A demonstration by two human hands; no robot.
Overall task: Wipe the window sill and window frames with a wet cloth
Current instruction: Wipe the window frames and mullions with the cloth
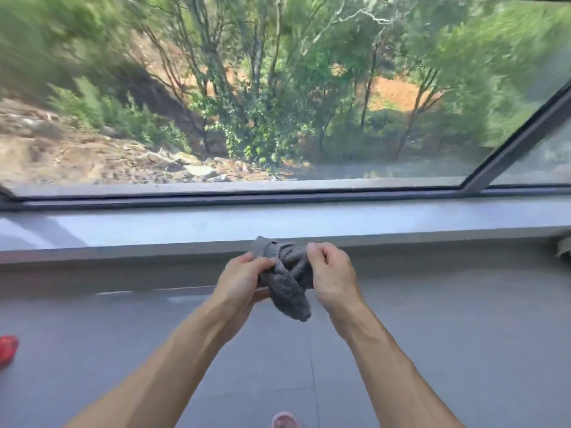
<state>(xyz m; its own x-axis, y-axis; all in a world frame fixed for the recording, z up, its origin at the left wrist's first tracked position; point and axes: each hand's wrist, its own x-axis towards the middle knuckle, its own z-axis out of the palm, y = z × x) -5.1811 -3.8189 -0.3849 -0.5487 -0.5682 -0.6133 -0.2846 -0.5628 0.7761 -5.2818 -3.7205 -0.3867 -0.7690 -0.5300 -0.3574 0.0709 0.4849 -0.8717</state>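
Head view: both my hands grasp the bunched grey cloth (287,281), left hand (239,278) and right hand (332,273) either side. Window sill (154,227) lies straight ahead, just beyond, long axis left-right; neither hand nearer.

Head camera looks forward and down, close over the window sill (278,223).

Both hands hold grey cloth (289,281) bunched in front of window sill (185,225); left hand (241,278) grips left side, right hand (332,273) pinches right edge. Dark window frame (278,197) above sill, trees beyond glass. Red object (7,349) on floor (463,335) at left
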